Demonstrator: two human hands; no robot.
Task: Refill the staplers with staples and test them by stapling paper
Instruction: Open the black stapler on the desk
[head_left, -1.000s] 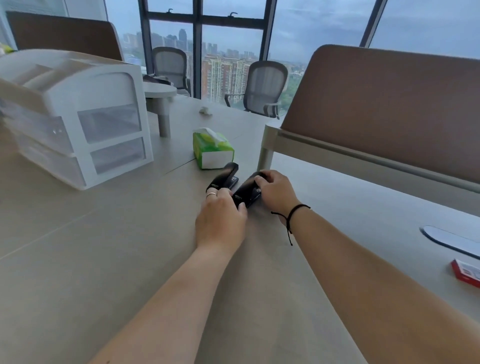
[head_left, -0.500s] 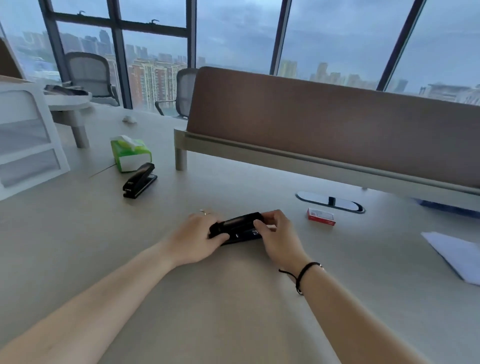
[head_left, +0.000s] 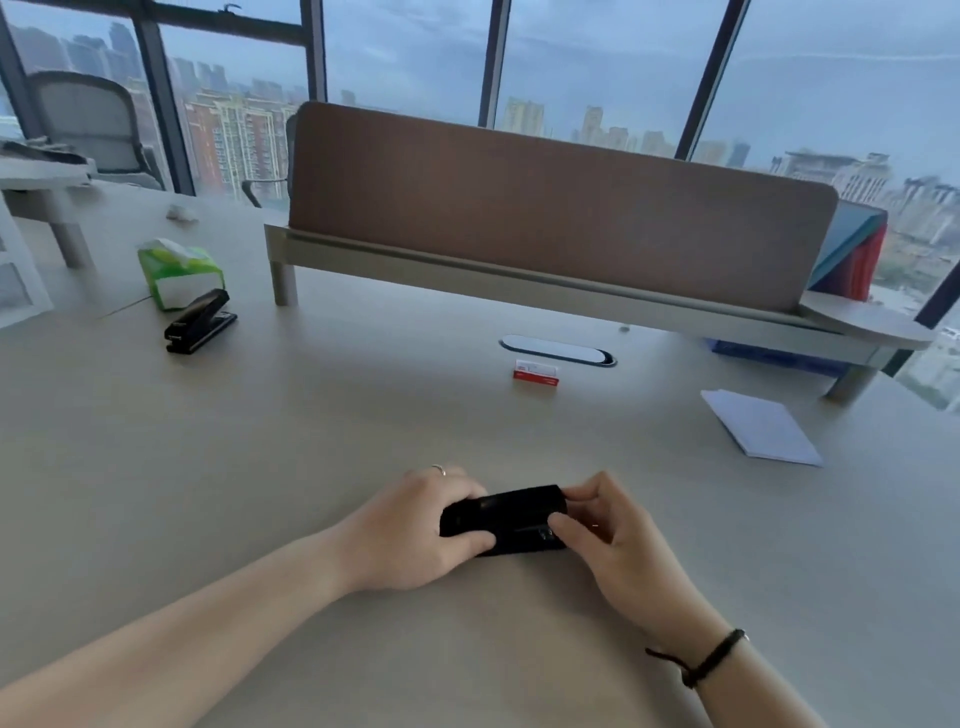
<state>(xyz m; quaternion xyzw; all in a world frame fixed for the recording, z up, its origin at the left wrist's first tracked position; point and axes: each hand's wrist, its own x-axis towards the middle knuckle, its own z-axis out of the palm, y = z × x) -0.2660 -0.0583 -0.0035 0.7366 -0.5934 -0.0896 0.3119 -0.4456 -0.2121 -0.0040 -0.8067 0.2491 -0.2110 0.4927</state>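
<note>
Fingers around stapler

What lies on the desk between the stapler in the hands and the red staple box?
Nothing: in the head view the desk is bare between the held stapler and the staple box.

The pale worktop holds a black stapler at the far left, just beside a green tissue pack. A small red and white box sits near the middle, and folded white paper lies at the right
</note>
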